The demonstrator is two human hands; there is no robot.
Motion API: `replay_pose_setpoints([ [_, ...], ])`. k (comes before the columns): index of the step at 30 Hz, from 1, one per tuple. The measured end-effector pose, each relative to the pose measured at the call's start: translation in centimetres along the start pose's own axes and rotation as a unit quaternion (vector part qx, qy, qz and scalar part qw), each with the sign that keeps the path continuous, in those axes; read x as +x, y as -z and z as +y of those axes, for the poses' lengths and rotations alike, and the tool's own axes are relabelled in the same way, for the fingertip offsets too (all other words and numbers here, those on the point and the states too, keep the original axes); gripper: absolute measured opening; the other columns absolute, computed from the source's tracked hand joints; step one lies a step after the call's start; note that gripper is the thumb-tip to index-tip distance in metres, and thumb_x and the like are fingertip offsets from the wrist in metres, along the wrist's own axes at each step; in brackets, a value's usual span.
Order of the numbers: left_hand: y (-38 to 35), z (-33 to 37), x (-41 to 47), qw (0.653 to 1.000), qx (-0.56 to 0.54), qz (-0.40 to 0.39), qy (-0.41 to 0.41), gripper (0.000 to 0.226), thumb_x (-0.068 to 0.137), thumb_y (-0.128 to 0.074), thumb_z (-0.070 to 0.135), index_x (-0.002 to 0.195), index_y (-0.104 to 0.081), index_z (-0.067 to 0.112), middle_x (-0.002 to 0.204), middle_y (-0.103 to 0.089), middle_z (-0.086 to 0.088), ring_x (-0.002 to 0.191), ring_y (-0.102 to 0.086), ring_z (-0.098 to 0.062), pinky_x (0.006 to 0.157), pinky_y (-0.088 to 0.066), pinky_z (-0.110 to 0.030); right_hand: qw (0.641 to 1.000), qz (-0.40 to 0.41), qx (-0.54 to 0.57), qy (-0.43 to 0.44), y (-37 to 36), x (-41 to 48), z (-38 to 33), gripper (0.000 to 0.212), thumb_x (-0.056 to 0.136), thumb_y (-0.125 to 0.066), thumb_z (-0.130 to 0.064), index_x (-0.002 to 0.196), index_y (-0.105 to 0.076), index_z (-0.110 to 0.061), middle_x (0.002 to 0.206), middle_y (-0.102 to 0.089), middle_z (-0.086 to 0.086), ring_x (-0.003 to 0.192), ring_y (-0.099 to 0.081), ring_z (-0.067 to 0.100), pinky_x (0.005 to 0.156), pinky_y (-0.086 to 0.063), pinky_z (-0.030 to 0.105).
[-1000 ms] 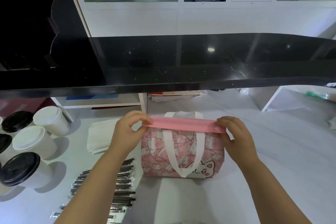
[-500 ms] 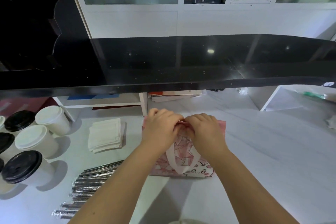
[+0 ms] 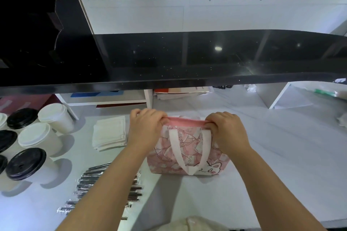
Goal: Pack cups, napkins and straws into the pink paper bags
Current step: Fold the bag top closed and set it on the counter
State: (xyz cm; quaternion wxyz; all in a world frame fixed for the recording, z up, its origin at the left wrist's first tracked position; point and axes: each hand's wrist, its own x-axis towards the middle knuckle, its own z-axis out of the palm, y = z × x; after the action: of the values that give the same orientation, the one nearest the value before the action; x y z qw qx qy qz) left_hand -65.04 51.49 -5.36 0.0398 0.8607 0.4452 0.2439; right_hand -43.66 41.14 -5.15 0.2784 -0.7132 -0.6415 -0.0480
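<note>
Left of the grip, yet to pack: cups (image 3: 40, 137), napkins (image 3: 110, 133), straws (image 3: 97, 180); pinching pink paper bag (image 3: 185, 148) rim with left hand (image 3: 145, 129), right hand (image 3: 225, 131).

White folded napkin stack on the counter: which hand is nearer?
Left. The left hand grips the rim of the pink patterned paper bag, just beside the white folded napkin stack; the right hand grips the rim's far end, across the bag from the stack.

Pink bag (image 3: 187, 148): matt printed paper, flat white handle (image 3: 175, 148). Left cups (image 3: 40, 140): matt white paper, smooth plastic lids (image 3: 26, 163). Near-left straws (image 3: 105, 180): glossy clear wrappers. Napkins (image 3: 110, 133): soft matt paper. Far counter (image 3: 169, 58): glossy speckled black. Table (image 3: 281, 155): smooth matt white.
</note>
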Motion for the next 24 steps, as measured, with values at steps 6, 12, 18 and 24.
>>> replay_pose_setpoints([
  [6, 0.6, -0.6, -0.2, 1.0, -0.023, -0.004, -0.008, 0.02, 0.094, -0.056, 0.036, 0.099, -0.072, 0.026, 0.093, -0.069, 0.013, 0.094, -0.057, -0.014, 0.088, -0.024, -0.032, 0.999, 0.011, -0.02, 0.043, 0.8, 0.3, 0.6, 0.004, 0.083, -0.073, -0.01, 0.079, -0.073, -0.012, 0.07, -0.07, 0.0, 0.065, -0.061, 0.027, 0.069, -0.046, 0.04],
  [12, 1.3, -3.0, -0.3, 0.996, -0.088, 0.01, 0.008, 0.013, 0.093, -0.061, 0.016, 0.097, -0.071, 0.025, 0.086, -0.061, 0.019, 0.088, -0.052, -0.007, 0.087, -0.03, -0.029, 0.999, 0.042, -0.002, -0.001, 1.5, -0.4, 2.5, 0.016, 0.075, -0.072, 0.006, 0.078, -0.072, -0.009, 0.07, -0.068, 0.0, 0.064, -0.061, 0.026, 0.064, -0.047, 0.036],
  [18, 0.3, -2.5, 1.8, 0.99, -0.124, 0.064, 0.034, 0.014, 0.092, -0.061, 0.017, 0.094, -0.072, 0.025, 0.083, -0.057, 0.022, 0.087, -0.048, -0.005, 0.073, -0.031, -0.017, 0.995, 0.077, 0.034, -0.061, 1.2, 1.2, 4.0, 0.017, 0.083, -0.067, 0.001, 0.092, -0.075, -0.012, 0.085, -0.072, 0.003, 0.079, -0.061, 0.026, 0.071, -0.043, 0.031],
  [24, -0.9, -4.6, 2.2, 0.975, -0.203, 0.027, 0.084, 0.023, 0.094, -0.06, 0.014, 0.102, -0.069, 0.033, 0.093, -0.056, 0.025, 0.095, -0.052, -0.004, 0.077, -0.039, -0.018, 0.989, 0.021, 0.041, -0.139, 0.3, 1.9, 5.7, 0.02, 0.092, -0.055, -0.004, 0.093, -0.07, -0.016, 0.089, -0.067, -0.002, 0.086, -0.058, 0.02, 0.07, -0.043, 0.029],
])
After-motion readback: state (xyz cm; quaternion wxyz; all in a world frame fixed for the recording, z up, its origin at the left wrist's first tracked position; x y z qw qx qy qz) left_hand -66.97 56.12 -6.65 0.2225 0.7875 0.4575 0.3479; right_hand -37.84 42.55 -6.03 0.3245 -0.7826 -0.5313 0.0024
